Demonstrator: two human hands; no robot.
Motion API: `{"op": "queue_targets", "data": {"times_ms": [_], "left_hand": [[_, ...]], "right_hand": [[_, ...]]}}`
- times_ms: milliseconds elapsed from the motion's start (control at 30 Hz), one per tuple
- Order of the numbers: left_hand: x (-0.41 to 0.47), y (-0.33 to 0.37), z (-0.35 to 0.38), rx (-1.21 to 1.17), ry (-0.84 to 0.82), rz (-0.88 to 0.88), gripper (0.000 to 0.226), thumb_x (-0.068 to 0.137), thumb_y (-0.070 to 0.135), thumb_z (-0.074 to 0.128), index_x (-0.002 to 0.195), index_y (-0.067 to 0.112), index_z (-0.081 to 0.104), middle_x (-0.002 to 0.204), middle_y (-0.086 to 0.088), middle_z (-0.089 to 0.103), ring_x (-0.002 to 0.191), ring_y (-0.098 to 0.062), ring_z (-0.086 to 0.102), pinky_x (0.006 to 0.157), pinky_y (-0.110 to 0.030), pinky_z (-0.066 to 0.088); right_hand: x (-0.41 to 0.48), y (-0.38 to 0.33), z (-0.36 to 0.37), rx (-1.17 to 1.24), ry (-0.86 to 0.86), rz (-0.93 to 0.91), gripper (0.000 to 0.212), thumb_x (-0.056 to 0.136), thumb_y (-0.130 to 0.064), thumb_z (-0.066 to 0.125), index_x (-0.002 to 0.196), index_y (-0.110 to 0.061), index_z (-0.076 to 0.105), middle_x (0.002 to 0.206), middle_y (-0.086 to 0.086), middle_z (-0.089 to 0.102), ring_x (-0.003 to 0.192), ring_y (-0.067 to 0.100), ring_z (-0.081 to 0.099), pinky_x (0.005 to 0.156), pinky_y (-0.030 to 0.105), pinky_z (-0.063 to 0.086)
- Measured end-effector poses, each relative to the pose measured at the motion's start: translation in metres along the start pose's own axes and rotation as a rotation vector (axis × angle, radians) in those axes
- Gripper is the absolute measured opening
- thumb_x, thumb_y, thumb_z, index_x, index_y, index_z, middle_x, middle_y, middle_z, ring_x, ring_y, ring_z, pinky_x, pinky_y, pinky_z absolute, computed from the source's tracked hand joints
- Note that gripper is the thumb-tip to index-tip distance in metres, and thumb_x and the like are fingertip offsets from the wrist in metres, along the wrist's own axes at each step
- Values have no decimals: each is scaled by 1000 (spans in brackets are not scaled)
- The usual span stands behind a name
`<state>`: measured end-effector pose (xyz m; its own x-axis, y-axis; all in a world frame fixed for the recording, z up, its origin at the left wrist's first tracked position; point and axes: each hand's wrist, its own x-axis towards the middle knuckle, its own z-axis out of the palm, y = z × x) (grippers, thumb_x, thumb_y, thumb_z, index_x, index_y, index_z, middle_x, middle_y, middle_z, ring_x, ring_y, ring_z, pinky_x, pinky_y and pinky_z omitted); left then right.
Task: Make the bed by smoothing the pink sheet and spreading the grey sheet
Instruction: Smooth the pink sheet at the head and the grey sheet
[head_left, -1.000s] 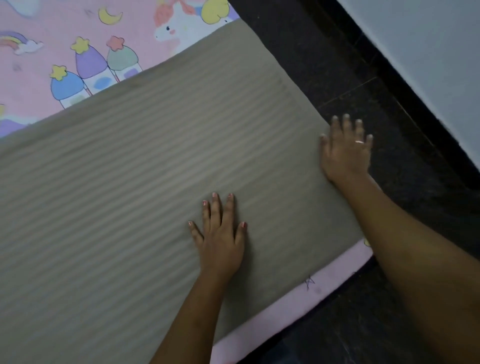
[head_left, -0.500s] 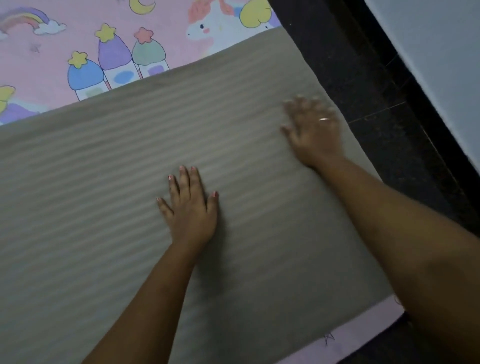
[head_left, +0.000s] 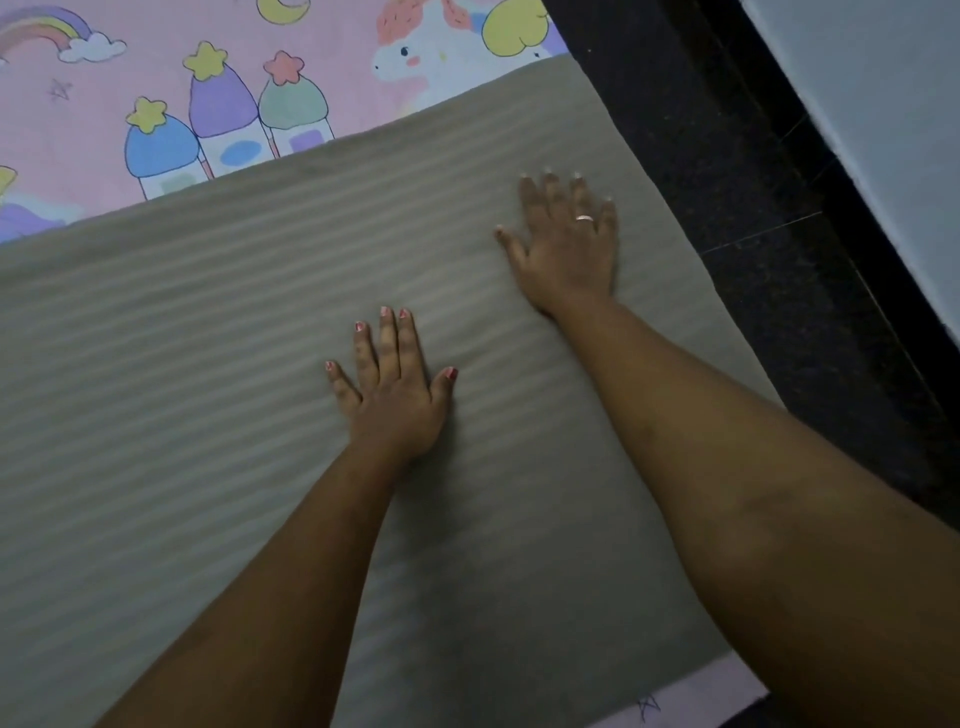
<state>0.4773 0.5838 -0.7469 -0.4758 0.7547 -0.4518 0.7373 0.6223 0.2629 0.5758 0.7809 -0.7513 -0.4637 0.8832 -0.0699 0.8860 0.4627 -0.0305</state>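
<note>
Head view, looking down across the bed. Shows the grey sheet (head_left: 208, 415) already laid over the near part of the pink sheet (head_left: 156, 62), striped cloth flat, with only faint ripples. Leaves the cartoon-printed pink bare beyond the grey's far edge, plus a thin pink strip (head_left: 691, 696) at the near right corner. Reads as late smoothing of the grey layer, judging by so little creasing. Cannot tell about anything out of frame to the left and below.

Presses down with both palms. Left hand (head_left: 395, 395) flat in the middle of the grey cloth, fingers straight and close together, thumb out. Right hand (head_left: 566, 249) flat farther ahead and nearer the right edge, fingers spread wide, a ring (head_left: 584, 218) on one finger. Nothing held in either hand.

Probably left to do: sweeping outward toward the grey's far and right edges, and perhaps drawing the cloth farther over the pink for fuller cover.

As for edges: grey's right edge running diagonally just beside the right hand, then dark floor (head_left: 727, 208) below, and a pale wall (head_left: 883, 104) beyond. Little cloth to the right of that hand; plenty of open cloth to the left and ahead. Worth keeping outward strokes light near the side, to avoid dragging the hem off the mattress.
</note>
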Motion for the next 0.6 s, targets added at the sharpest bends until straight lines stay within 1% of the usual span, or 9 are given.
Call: {"op": "queue_targets", "data": {"times_ms": [100,167,233,300,333,400,467,600], "left_hand": [[-1,1,0,8,11,-4,72,96,56,20,148,23,-18,156,3,-23,143,-23,-24,110,-56,-15],[-2,2,-2,16,19,-9,72,96,55,20,149,22,-17,157,2,-22,143,-23,-23,110,-56,-15],[-4,4,-3,20,27,-8,71,97,54,19,149,20,-16,157,1,-21,143,-24,-23,111,-56,-13],[-9,8,-2,5,27,-4,71,98,52,20,149,19,-15,157,-1,-20,144,-24,-21,112,-55,-10],[-14,11,-1,4,26,4,71,98,52,20,149,18,-15,157,-2,-19,144,-25,-20,113,-54,-9],[-28,15,5,15,31,39,71,98,52,20,150,18,-14,158,-3,-18,144,-26,-18,114,-52,-8],[-45,18,13,21,40,84,69,97,52,19,150,20,-13,158,-3,-18,144,-26,-18,114,-51,-8],[-83,19,36,39,25,174,67,95,56,9,150,24,-11,159,-1,-14,145,-25,-15,114,-51,-6]], "right_hand": [[-18,37,-2,22,92,228,63,96,-57,24,152,-28,19,159,0,19,145,33,15,115,52,11],[-39,55,-3,36,98,327,64,96,-57,25,151,-25,21,158,3,21,142,35,21,114,51,15],[-62,68,-6,63,77,404,65,96,-57,26,151,-23,21,155,9,28,136,37,32,109,50,23],[-83,81,-12,92,65,494,65,96,-57,27,150,-20,23,145,14,41,125,37,43,101,47,33],[-96,86,-14,107,60,535,64,97,-56,26,147,-17,29,139,16,46,120,37,47,97,46,36],[-124,99,-18,138,60,599,57,97,-54,26,132,-12,44,127,17,54,113,38,52,90,45,40],[-153,110,-19,148,73,658,55,98,-53,24,120,-10,50,119,18,59,107,39,55,86,44,42],[-209,134,-20,148,37,772,60,99,-49,17,116,-7,56,114,21,61,104,39,58,86,44,42]]}}
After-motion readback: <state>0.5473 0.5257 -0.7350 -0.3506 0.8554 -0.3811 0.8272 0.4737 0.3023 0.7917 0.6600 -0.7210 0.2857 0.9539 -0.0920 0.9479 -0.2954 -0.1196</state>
